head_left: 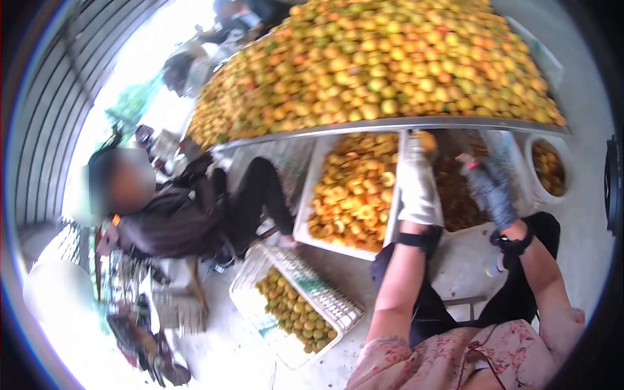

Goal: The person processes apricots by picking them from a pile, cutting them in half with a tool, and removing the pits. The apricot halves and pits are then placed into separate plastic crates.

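My left hand [417, 181], in a white glove, is closed on an orange-yellow fruit [427, 141] just below the metal edge of the fruit-covered table. My right hand [489, 188], in a grey glove, is closed to its right, over a crate [480, 229] of dark brown pieces. Something small and reddish shows at its fingertips, too blurred to name. Left of my left hand stands a white crate [303, 224] full of cut orange fruit halves [351, 201].
A large heap of whole fruit [390, 71] covers the table behind its metal edge [390, 125]. At the right is a white bucket [563, 188] of fruit pieces. A seated person [175, 224] is at the left, near a white basket [325, 296] of greenish-yellow fruit. More people are farther back.
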Action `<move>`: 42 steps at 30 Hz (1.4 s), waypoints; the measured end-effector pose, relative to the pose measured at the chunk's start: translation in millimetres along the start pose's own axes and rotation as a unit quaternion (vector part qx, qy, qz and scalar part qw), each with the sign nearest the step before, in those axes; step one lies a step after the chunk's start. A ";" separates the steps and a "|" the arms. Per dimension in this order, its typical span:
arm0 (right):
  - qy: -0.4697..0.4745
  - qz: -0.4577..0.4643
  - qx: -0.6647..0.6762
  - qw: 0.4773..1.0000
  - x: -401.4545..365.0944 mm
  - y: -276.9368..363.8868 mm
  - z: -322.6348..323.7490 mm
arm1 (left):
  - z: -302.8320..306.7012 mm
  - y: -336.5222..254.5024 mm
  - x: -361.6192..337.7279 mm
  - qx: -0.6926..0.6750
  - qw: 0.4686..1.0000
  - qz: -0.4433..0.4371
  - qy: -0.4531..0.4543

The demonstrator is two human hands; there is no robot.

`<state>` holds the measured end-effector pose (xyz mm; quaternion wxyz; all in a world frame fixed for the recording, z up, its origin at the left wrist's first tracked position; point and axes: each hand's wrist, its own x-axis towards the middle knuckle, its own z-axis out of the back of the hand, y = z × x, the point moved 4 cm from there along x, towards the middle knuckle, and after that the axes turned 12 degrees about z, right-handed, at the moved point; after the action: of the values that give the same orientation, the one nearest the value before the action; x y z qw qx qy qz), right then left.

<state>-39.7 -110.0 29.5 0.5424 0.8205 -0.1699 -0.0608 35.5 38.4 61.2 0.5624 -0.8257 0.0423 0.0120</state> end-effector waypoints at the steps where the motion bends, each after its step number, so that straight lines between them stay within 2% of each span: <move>1: -0.010 0.001 0.004 1.000 4.7 2.2 9.7 | -2.3 9.1 -3.9 0.074 0.997 0.010 0.017; 2: -0.024 -0.064 -0.042 0.997 12.4 4.6 16.8 | -11.5 18.6 -7.4 0.143 0.989 0.024 0.040; 4: -0.081 0.075 -0.057 0.992 28.8 -9.0 19.2 | -31.0 26.6 -26.0 0.276 0.957 -0.068 0.051; 6: -0.073 0.072 -0.031 0.994 30.9 -9.3 15.7 | -39.7 26.8 -30.8 0.314 0.943 -0.100 0.055; 7: -0.070 0.066 -0.009 0.995 31.4 -9.7 13.4 | -41.1 23.0 -32.8 0.287 0.941 -0.181 0.012; 10: -0.035 0.102 -0.080 0.991 35.0 -8.4 7.3 | -40.7 21.5 -34.6 0.349 0.918 -0.187 -0.017; 12: -0.038 0.098 -0.066 0.992 39.5 -18.1 6.0 | -42.2 17.2 -37.6 0.369 0.905 -0.208 -0.044; 14: -0.038 0.118 -0.201 0.972 37.9 -17.6 4.1 | -38.8 24.6 -34.6 0.353 0.933 -0.056 -0.036; 15: -0.031 0.201 -0.240 0.949 37.5 -14.8 -3.5 | -37.4 24.1 -35.6 0.301 0.952 -0.007 -0.056; 16: -0.032 0.200 -0.242 0.949 38.1 -15.7 -7.9 | -33.7 28.4 -31.7 0.300 0.952 -0.004 -0.055; 18: 0.004 0.301 -0.372 0.878 31.2 5.1 -28.6 | -23.3 56.4 -24.0 0.184 0.976 0.019 -0.115; 20: 0.009 0.297 -0.467 0.833 32.1 -3.9 -25.4 | -19.6 52.4 -22.1 0.032 0.998 0.053 0.011; 22: 0.028 0.344 -0.497 0.796 25.4 9.1 -37.3 | -18.3 52.8 -27.5 -0.067 0.994 0.056 0.065; 24: 0.033 0.425 -0.492 0.759 16.2 8.5 -41.0 | -5.9 96.2 -12.4 -0.129 0.978 0.139 0.091; 26: 0.061 0.399 -0.485 0.776 18.0 16.8 -41.7 | -18.6 71.2 -20.4 -0.234 0.946 0.220 0.038; 28: 0.035 0.287 -0.353 0.890 30.3 6.9 -30.5 | -15.9 48.3 -30.9 -0.262 0.879 0.298 0.266; 29: -0.017 0.175 -0.063 0.982 36.8 -3.1 -26.7 | -26.3 42.2 -31.8 -0.210 0.918 0.257 0.218; 30: -0.076 0.036 0.150 0.985 34.6 3.9 -29.3 | -28.1 40.5 -32.1 -0.243 0.903 0.273 0.227; 32: -0.154 0.003 0.201 0.967 36.4 14.1 -22.5 | -32.2 29.4 -35.1 -0.246 0.901 0.249 0.255; 33: -0.042 -0.037 0.244 0.968 37.7 14.5 -14.3 | -31.6 30.0 -34.5 -0.244 0.905 0.234 0.260; 34: -0.047 -0.034 0.241 0.969 41.4 15.9 -8.4 | -32.1 29.3 -35.0 -0.251 0.891 0.275 0.261; 36: -0.004 -0.014 0.308 0.951 46.7 25.4 -12.4 | -29.6 35.3 -33.3 -0.193 0.917 0.251 0.244; 37: 0.002 -0.001 0.301 0.954 47.3 30.2 -12.2 | -30.7 38.6 -33.2 -0.182 0.916 0.256 0.249; 41: -0.053 0.057 0.312 0.947 47.6 39.6 -14.4 | -40.0 53.3 -39.8 -0.197 0.907 0.300 0.220; 42: -0.070 0.045 0.343 0.936 48.9 35.6 -12.1 | -45.1 53.6 -43.7 -0.196 0.905 0.305 0.222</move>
<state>1.9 -129.0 70.9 0.2174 0.9417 -0.2546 -0.0318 -13.7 -20.6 31.0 0.3342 -0.8476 0.4122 0.0076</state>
